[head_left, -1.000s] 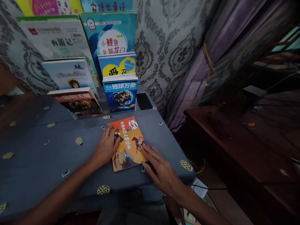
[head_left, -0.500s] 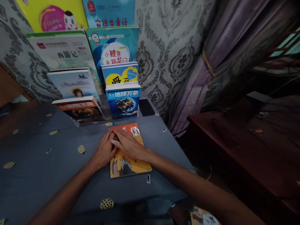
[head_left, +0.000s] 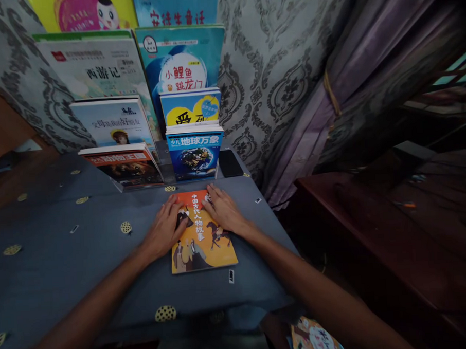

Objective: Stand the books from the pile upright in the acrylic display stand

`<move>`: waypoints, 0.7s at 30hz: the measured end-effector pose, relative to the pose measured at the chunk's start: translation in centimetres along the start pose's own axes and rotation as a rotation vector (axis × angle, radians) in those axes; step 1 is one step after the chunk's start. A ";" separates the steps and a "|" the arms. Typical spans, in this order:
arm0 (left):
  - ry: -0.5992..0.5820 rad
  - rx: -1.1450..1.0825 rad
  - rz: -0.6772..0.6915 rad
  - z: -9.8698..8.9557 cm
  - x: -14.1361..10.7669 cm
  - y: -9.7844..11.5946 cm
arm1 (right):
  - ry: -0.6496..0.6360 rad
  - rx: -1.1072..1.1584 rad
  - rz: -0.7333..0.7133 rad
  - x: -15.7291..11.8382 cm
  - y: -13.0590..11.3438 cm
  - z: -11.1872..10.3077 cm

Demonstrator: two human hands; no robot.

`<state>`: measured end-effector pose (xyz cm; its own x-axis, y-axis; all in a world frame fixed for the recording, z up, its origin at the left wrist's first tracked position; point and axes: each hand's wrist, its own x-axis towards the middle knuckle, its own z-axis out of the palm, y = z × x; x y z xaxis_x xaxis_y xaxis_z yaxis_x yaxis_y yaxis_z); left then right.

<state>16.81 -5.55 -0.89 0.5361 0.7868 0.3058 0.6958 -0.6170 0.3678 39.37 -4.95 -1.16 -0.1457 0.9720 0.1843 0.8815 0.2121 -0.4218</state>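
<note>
An orange and yellow book (head_left: 201, 250) with white Chinese characters lies closed and flat on the cloth-covered table (head_left: 101, 252). Over its upper left part rests my left hand (head_left: 166, 226), fingers stretched out and thumb lying on the cover. My right hand (head_left: 224, 210) lies flat on the upper right edge, its fingers pointing toward the far corner. Both hands touch the book without gripping it. Behind it stand upright books in two stacked columns, with a blue earth-picture book (head_left: 195, 155) at the front right and an animal book (head_left: 128, 169) at the front left.
A black phone (head_left: 230, 163) lies right of the standing books. A tied purple curtain (head_left: 312, 130) hangs beyond the table's right edge. Farther right is a dark red wooden surface (head_left: 374, 230). Another colourful book (head_left: 313, 338) shows low, below the table edge.
My right hand has slid right, away from my left hand, to the book's right edge, uncovering the title. My left hand stays at the upper left. The view has shifted slightly.
</note>
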 end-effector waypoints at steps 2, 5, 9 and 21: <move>0.010 -0.001 -0.002 0.1 -0.1 0.0 | 0.006 0.011 -0.003 -0.1 0.0 0.0; 0.010 0.000 -0.002 0.1 -0.1 0.0 | 0.054 0.034 -0.021 -0.1 -0.1 -0.2; -0.056 0.012 0.013 -0.4 0.0 -0.6 | 0.112 0.053 -0.017 -0.1 -0.3 -1.0; -0.202 0.343 0.030 -5.6 1.6 -1.4 | 0.071 0.441 0.023 -0.5 -1.9 -1.1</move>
<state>14.02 -3.54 4.01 0.6178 0.7770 0.1207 0.7795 -0.6254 0.0360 38.20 -5.96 0.51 -0.0831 0.9709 0.2244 0.6061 0.2280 -0.7620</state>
